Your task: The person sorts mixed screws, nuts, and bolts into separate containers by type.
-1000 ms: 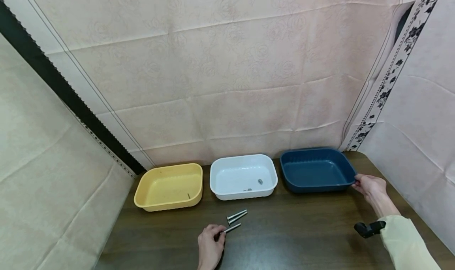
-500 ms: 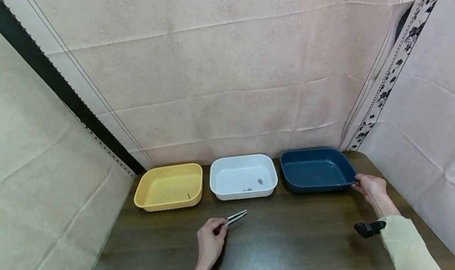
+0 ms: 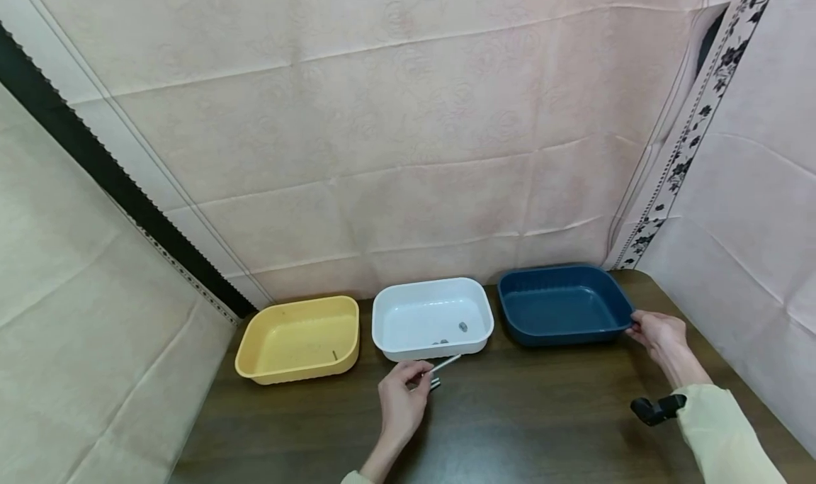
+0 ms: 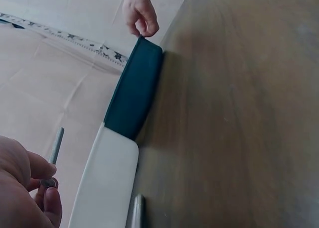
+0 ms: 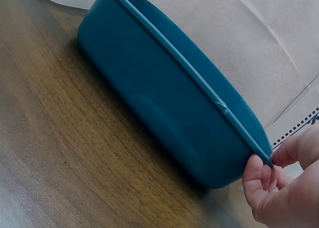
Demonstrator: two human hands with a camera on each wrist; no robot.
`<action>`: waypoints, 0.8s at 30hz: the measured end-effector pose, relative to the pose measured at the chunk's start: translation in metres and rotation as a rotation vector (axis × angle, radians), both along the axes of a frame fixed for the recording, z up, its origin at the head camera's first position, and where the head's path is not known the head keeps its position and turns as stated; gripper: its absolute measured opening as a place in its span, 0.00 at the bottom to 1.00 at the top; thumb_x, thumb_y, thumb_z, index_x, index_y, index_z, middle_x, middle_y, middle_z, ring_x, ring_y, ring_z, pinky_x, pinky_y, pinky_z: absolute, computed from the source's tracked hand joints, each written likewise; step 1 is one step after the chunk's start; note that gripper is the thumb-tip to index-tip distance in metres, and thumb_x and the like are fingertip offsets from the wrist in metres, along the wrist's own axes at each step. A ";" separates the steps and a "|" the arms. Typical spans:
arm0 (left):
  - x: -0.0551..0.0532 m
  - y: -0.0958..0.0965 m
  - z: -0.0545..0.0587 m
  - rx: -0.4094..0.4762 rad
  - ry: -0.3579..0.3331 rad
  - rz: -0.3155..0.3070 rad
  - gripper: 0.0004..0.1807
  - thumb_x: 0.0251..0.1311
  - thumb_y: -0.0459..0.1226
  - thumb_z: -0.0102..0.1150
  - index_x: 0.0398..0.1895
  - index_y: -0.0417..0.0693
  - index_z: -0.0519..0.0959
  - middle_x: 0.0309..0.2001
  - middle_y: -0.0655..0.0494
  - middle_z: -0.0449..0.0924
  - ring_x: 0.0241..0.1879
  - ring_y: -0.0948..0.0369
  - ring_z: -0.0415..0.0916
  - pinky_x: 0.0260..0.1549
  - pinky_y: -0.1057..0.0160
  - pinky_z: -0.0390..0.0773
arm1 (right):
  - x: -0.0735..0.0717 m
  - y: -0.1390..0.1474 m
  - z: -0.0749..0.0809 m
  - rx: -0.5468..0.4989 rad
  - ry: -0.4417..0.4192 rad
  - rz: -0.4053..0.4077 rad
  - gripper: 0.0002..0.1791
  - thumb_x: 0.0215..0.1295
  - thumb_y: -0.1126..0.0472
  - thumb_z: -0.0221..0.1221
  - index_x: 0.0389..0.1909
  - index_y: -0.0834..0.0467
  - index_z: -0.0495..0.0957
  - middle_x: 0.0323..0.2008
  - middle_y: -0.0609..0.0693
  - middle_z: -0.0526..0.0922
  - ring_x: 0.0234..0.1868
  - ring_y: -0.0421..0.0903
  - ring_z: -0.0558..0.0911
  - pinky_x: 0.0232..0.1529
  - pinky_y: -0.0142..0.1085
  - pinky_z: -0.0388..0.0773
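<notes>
A silvery bolt (image 3: 446, 363) is pinched at its head end between the thumb and fingers of my left hand (image 3: 403, 404), just in front of the white tray (image 3: 417, 353). In the left wrist view the threaded shaft of this bolt (image 4: 57, 144) points up and away from the fingertips. Below the hand, bolt ends (image 3: 435, 384) show on the table, the rest hidden by the fingers. My right hand (image 3: 663, 336) grips the right corner rim of the dark blue tray (image 3: 570, 339), thumb on one side and fingers on the other.
A yellow tray (image 3: 299, 374) at the left has a small dark piece (image 3: 335, 355) in it. Inside the white tray lie a few small grey metal pieces (image 3: 463, 327). Patterned cloth (image 3: 395, 130) hangs behind the brown wooden table (image 3: 542, 413) and along both sides.
My left hand has moved from beside the bolts up and right with one bolt, whose shaft now overlaps the white tray's front edge. The right hand keeps its grip. The head view shifts slightly.
</notes>
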State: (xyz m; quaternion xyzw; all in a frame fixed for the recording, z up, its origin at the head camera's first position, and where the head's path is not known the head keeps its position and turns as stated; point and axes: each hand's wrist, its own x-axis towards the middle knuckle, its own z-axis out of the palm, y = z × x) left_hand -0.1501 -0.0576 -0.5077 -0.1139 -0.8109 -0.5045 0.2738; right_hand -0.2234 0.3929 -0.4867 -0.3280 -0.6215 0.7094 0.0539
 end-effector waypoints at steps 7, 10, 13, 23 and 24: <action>-0.018 0.027 0.013 -0.005 0.003 -0.055 0.07 0.51 0.23 0.70 0.28 0.43 0.88 0.29 0.57 0.84 0.28 0.63 0.79 0.28 0.68 0.80 | 0.001 -0.001 -0.001 0.007 0.015 -0.002 0.04 0.71 0.71 0.51 0.41 0.69 0.72 0.24 0.50 0.74 0.23 0.40 0.77 0.28 0.31 0.84; -0.026 0.040 0.018 0.012 -0.004 -0.098 0.07 0.51 0.23 0.69 0.29 0.42 0.88 0.31 0.56 0.83 0.29 0.62 0.79 0.29 0.67 0.81 | 0.001 -0.001 -0.001 -0.008 0.029 -0.001 0.03 0.70 0.73 0.51 0.38 0.68 0.73 0.23 0.50 0.74 0.22 0.40 0.77 0.27 0.31 0.84; -0.033 0.051 0.022 0.021 -0.019 -0.126 0.07 0.52 0.22 0.69 0.29 0.41 0.88 0.31 0.54 0.83 0.28 0.62 0.79 0.29 0.67 0.82 | 0.002 -0.002 0.000 -0.011 0.031 0.002 0.03 0.70 0.73 0.51 0.38 0.68 0.73 0.23 0.50 0.74 0.21 0.40 0.77 0.27 0.31 0.84; -0.053 0.083 0.028 0.003 -0.035 -0.141 0.04 0.53 0.24 0.69 0.29 0.40 0.89 0.30 0.54 0.83 0.27 0.64 0.78 0.28 0.70 0.79 | 0.002 -0.002 0.000 0.014 0.043 0.014 0.04 0.70 0.73 0.50 0.40 0.70 0.72 0.23 0.50 0.73 0.22 0.40 0.77 0.27 0.32 0.83; -0.055 0.087 0.028 0.004 -0.034 -0.142 0.04 0.53 0.24 0.69 0.29 0.40 0.89 0.30 0.54 0.83 0.27 0.64 0.78 0.28 0.71 0.79 | 0.002 -0.002 -0.001 0.014 0.042 0.013 0.04 0.70 0.73 0.50 0.39 0.70 0.72 0.23 0.50 0.73 0.22 0.40 0.77 0.27 0.31 0.83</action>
